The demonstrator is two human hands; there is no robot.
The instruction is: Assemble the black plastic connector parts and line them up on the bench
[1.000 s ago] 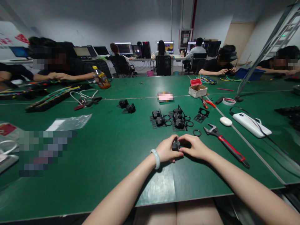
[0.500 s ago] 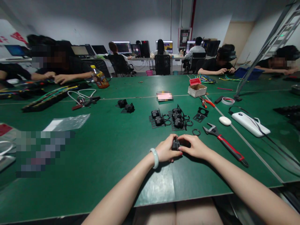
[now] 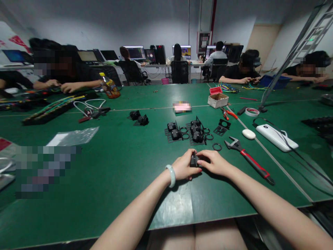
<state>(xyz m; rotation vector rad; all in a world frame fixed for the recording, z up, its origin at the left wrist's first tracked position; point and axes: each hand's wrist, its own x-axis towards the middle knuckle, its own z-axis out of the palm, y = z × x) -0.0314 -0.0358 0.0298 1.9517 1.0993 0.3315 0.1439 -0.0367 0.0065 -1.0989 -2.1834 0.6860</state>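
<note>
Both my hands rest together on the green table [image 3: 117,180], pinching one small black plastic part [image 3: 194,160] between them. My left hand [image 3: 183,167], with a pale bracelet on the wrist, grips its left side. My right hand [image 3: 214,162] curls its fingers over the right side. Just beyond lie more black parts on flat black plates [image 3: 174,133], another group of black parts [image 3: 197,133], loose black rings [image 3: 217,147] and a square black plate [image 3: 221,127].
A red-handled adjustable wrench [image 3: 248,160] lies right of my hands, with a white mouse [image 3: 249,134] and a white power strip [image 3: 277,138] past it. A small cardboard box [image 3: 218,100], pliers [image 3: 227,113], a tape roll [image 3: 252,111] and a clear plastic bag [image 3: 74,136] lie around. Other people sit along the far sides.
My hands stay together on the black part, with only slight shifts of the fingers. The view has drifted a little.
</note>
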